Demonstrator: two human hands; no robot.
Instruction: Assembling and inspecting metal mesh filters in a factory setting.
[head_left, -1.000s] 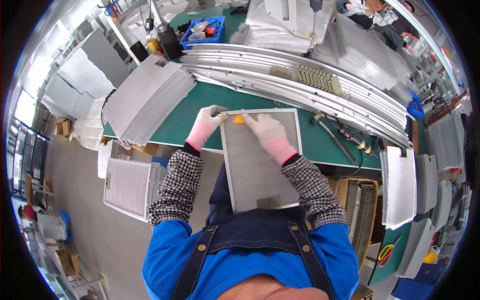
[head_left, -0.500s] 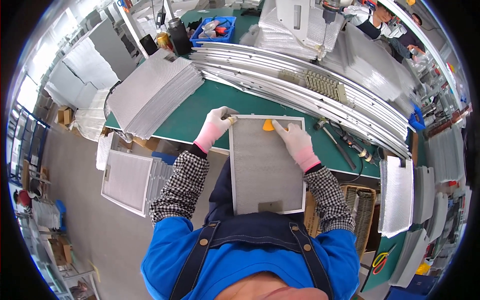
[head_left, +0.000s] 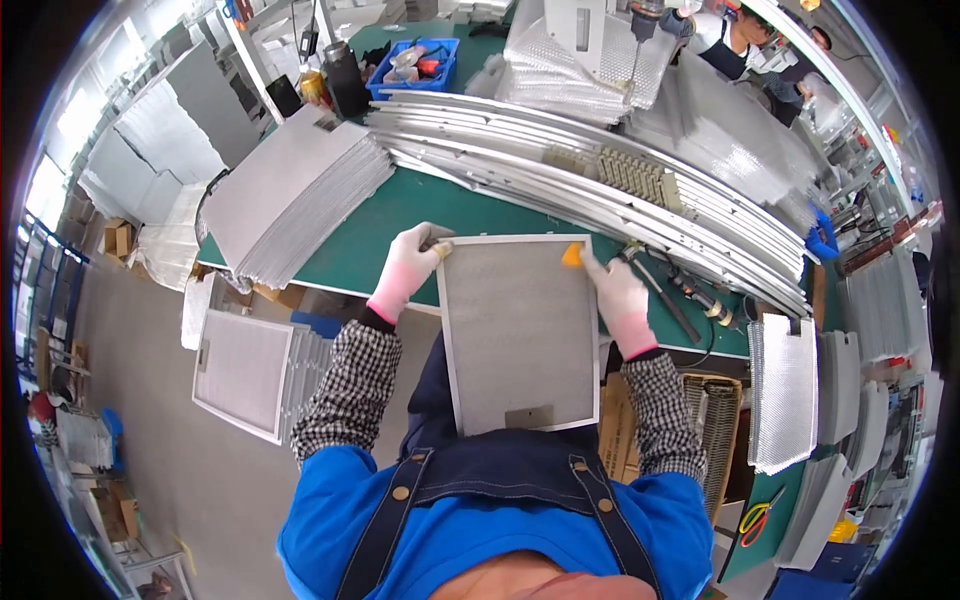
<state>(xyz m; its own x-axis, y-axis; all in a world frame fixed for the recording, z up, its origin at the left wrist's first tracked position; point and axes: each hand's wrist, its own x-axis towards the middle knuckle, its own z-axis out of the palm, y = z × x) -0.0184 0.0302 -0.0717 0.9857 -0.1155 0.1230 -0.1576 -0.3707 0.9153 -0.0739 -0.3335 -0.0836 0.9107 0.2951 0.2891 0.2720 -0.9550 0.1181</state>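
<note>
A grey mesh panel in a thin white frame (head_left: 519,335) leans between the bench edge and my body, with a small metal plate (head_left: 528,416) near its lower edge. My left hand (head_left: 411,262), in a white and pink glove, grips the panel's upper left corner. In my right hand (head_left: 619,290), gloved the same way, is a small orange scraper (head_left: 573,255), pressed at the panel's upper right corner. The right fingertips partly cover the scraper.
A stack of mesh sheets (head_left: 285,200) lies left on the green bench (head_left: 440,200). Long metal frame strips (head_left: 520,150) stretch behind. A hammer (head_left: 665,295) and a power screwdriver (head_left: 705,298) lie right. Framed panels (head_left: 245,370) stand lower left; scissors (head_left: 760,518) lie lower right. Co-workers (head_left: 735,45) are at the back.
My right hand has moved the orange scraper right along the panel's top edge to the corner. My left hand keeps its hold. The whole view has shifted slightly.
</note>
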